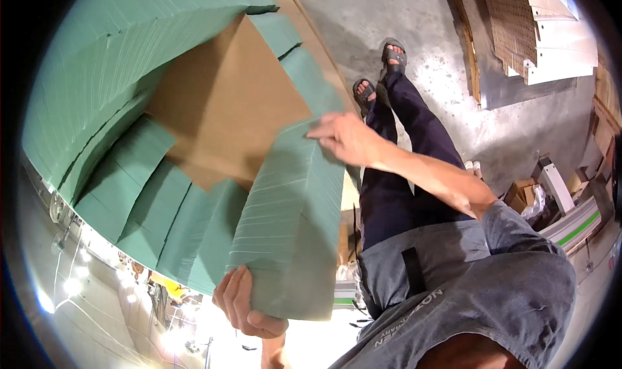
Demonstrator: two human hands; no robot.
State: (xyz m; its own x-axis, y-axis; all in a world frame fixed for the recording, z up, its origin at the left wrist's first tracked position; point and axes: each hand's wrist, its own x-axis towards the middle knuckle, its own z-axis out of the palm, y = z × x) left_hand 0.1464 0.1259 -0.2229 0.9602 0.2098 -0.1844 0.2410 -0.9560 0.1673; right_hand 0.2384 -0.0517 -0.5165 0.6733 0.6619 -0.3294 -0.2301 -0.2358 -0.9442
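A long green block (278,200), its side marked with thin pale lines like layered sheets, lies at the near right edge of a ring of similar blocks. My left hand (243,304) is closed on its near end, fingers on the left side and thumb across the bottom corner. At the far end of that block, my right hand (350,139) rests with fingers stretched out, fingertips touching its top edge. Slightly smeared by motion, the right hand shows nothing held. A brown cardboard sheet (220,103) shows in the middle of the ring.
Tall green stacks (129,38) rise along the left, with shorter green blocks (172,207) beside them. Beyond my feet lies a concrete floor (343,19). Perforated panels (518,32) stand at the far right, and boxes (521,194) sit on the right.
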